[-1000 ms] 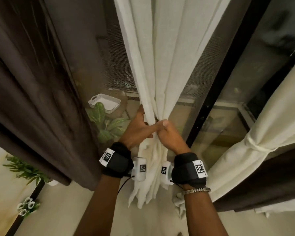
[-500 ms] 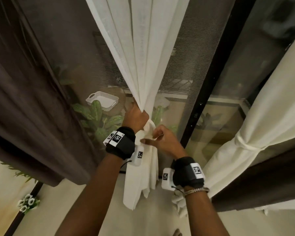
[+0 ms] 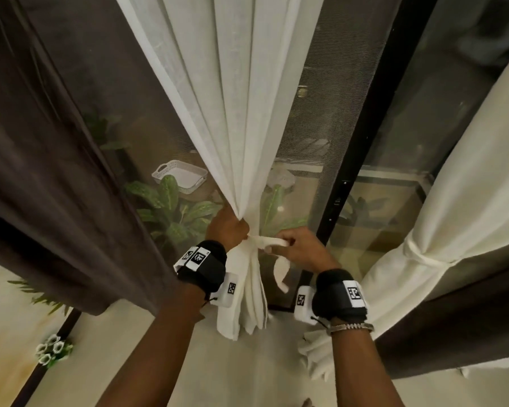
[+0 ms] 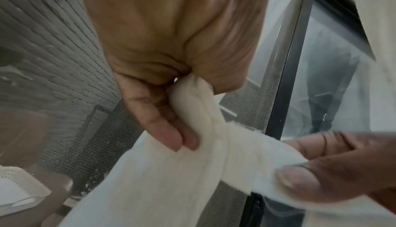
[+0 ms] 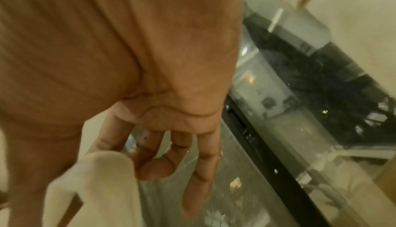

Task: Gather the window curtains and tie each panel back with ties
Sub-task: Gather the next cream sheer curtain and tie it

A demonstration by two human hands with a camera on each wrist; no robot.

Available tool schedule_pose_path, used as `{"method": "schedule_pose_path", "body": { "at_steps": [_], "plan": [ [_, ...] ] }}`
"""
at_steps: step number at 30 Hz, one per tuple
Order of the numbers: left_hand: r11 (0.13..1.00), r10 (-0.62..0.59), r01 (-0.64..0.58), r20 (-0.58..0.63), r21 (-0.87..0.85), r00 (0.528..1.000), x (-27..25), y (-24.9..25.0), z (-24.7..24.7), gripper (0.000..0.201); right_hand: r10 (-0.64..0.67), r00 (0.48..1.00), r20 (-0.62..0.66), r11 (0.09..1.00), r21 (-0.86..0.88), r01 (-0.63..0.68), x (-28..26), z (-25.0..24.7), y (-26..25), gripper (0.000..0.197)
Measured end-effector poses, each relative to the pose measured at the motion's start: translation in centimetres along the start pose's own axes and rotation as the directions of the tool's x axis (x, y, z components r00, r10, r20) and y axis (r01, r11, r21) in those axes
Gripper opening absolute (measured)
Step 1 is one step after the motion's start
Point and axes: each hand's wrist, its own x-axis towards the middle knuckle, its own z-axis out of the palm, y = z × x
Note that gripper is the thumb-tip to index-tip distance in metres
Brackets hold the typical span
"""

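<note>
A white sheer curtain panel [image 3: 235,113] hangs in the middle of the window, gathered to a narrow bunch. My left hand [image 3: 228,229] grips that bunch [image 4: 205,112] in a fist. A white cloth tie [image 3: 266,241] runs from the bunch to my right hand [image 3: 299,249], which pinches the tie [image 4: 265,161] between thumb and forefinger; its loose end [image 3: 281,271] dangles below. In the right wrist view the tie [image 5: 92,188] lies by the thumb, the other fingers [image 5: 201,171] hanging straight. A cream curtain [image 3: 453,201] at the right is bound with its own tie [image 3: 420,255].
A dark brown curtain [image 3: 47,171] hangs at the left, another dark panel [image 3: 467,324] at lower right. A black window frame [image 3: 356,148] stands right of my hands. Behind the mesh screen are leafy plants [image 3: 174,210] and a white basket [image 3: 180,176]. White flowers [image 3: 52,349] sit lower left.
My right hand has drawn away from the bunch to the right, pulling the tie out taut. My left hand keeps its grip on the gathered curtain.
</note>
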Motion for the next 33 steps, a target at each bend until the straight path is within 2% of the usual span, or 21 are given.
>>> {"method": "schedule_pose_path", "body": {
  "at_steps": [2,5,8,11,13,14,16,18,20,22,26,28,31,33],
  "plan": [
    [0.999,0.004,-0.004,-0.006,0.034,1.000,-1.3,0.2,-0.1,0.051,-0.005,1.000,-0.008,0.993,-0.116,0.004,-0.7,-1.7,-0.2,0.007],
    [0.996,0.056,-0.056,0.015,0.067,0.998,-3.6,0.9,-0.3,0.060,-0.016,0.976,-0.215,0.956,-0.289,-0.048,-0.7,-2.8,-0.2,0.013],
    [0.987,0.085,-0.090,0.047,0.132,0.995,-5.7,1.1,-0.3,0.066,0.013,0.903,-0.429,0.975,-0.194,-0.106,-0.4,-2.4,-0.8,0.016],
    [0.975,0.164,-0.165,0.017,0.149,0.986,-6.8,0.4,-0.2,0.066,0.036,0.827,-0.562,0.987,-0.111,-0.119,-0.1,-1.2,-2.1,0.014],
    [0.974,0.187,-0.189,0.030,0.122,0.982,-7.3,-0.5,0.0,0.059,0.040,0.778,-0.627,0.989,-0.084,-0.119,0.1,-0.3,-2.8,0.019],
    [0.983,0.166,-0.168,0.036,0.071,0.985,-7.7,-0.8,0.0,0.050,0.040,0.777,-0.628,0.992,-0.067,-0.105,0.3,0.1,-3.1,0.023],
    [0.995,0.102,-0.101,0.045,-0.021,0.994,-8.6,-1.2,0.0,0.030,-0.003,0.807,-0.590,0.997,-0.064,-0.043,0.7,0.9,-3.6,0.032],
    [0.995,0.052,-0.046,0.076,-0.089,0.996,-9.4,-1.6,0.1,0.031,-0.106,0.867,-0.486,0.994,-0.057,0.090,1.1,1.9,-3.9,0.034],
    [0.978,0.035,-0.020,0.070,-0.208,0.997,-9.7,-1.8,0.2,0.035,-0.164,0.930,-0.329,0.976,0.084,0.202,1.4,2.6,-4.1,0.032],
    [0.948,0.017,0.011,0.083,-0.319,0.996,-9.8,-1.6,-0.2,0.036,-0.177,0.967,-0.181,0.957,0.198,0.212,1.5,3.2,-4.2,0.031],
    [0.890,0.036,0.032,0.139,-0.455,0.990,-8.4,-2.1,-0.5,0.042,-0.189,0.981,-0.040,0.932,0.307,0.192,1.1,3.3,-4.8,0.043],
    [0.878,0.051,0.030,0.156,-0.477,0.986,-7.9,-2.3,-0.6,0.036,-0.212,0.977,0.017,0.922,0.336,0.194,0.8,3.1,-4.5,0.050],
    [0.880,0.069,0.003,0.136,-0.476,0.988,-7.2,-2.3,-0.8,0.036,-0.234,0.969,0.083,0.910,0.370,0.188,0.5,2.4,-4.3,0.053],
    [0.883,0.072,-0.028,0.077,-0.469,0.994,-6.7,-2.4,-0.8,0.044,-0.229,0.967,0.107,0.909,0.378,0.174,0.6,1.9,-4.4,0.055]
  ]
}}
